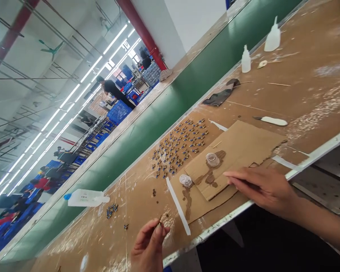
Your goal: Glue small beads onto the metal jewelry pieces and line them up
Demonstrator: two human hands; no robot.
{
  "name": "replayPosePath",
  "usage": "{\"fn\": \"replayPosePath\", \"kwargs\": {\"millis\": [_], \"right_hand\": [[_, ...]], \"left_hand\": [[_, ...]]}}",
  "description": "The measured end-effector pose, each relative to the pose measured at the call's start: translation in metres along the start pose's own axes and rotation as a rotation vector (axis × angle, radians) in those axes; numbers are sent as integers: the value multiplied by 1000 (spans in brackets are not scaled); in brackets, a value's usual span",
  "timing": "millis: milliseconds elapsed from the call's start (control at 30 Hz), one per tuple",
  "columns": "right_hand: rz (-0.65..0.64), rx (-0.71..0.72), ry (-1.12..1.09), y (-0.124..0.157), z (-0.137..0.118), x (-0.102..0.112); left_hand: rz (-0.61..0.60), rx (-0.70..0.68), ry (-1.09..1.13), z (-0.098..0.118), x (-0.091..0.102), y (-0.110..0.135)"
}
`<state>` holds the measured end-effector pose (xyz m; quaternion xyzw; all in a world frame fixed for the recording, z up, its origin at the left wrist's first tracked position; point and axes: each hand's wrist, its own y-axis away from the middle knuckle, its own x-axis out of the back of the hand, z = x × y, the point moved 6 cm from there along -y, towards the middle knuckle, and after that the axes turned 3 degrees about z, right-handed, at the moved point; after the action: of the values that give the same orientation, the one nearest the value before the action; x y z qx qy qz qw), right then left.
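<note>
My left hand [150,243] is raised at the front edge of the bench, thumb and fingertips pinched on a small dark part [160,219]; its kind is too small to tell. My right hand [268,189] hovers over the near edge of the cardboard sheet [243,141], its fingertips closed together; whatever they grip cannot be made out. Two round, whitish, glue-like blobs [212,159] sit by wet stains, one on the upper sheet, one at its left corner. Beyond the cardboard stand many small blue-and-gold pieces [178,147] in loose rows.
A bottle with a blue cap [86,198] lies left, near a pile of small pieces [112,210]. A white-handled knife [274,121], a dark cloth [221,94] and two white nozzle bottles [246,60] are right. Across the green conveyor belt [164,109], people work in the background.
</note>
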<state>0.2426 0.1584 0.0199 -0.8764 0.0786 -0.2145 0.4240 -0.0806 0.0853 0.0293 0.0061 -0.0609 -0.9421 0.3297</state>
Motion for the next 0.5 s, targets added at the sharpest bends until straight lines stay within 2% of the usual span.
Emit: {"fn": "replayPosePath", "kwargs": {"millis": [100,233,367,500], "right_hand": [[-1,11,-22,-4,-2,2],[44,26,-70,-11,-3,6],[113,49,-92,-12,1,8],[127,52,-124,-10,4,9]], "left_hand": [[13,-146,-83,13,-19,3],[-16,-311,-263,38,-60,12],[-103,-344,-450,62,-108,16],[-251,-330,-594,73,-147,16]]}}
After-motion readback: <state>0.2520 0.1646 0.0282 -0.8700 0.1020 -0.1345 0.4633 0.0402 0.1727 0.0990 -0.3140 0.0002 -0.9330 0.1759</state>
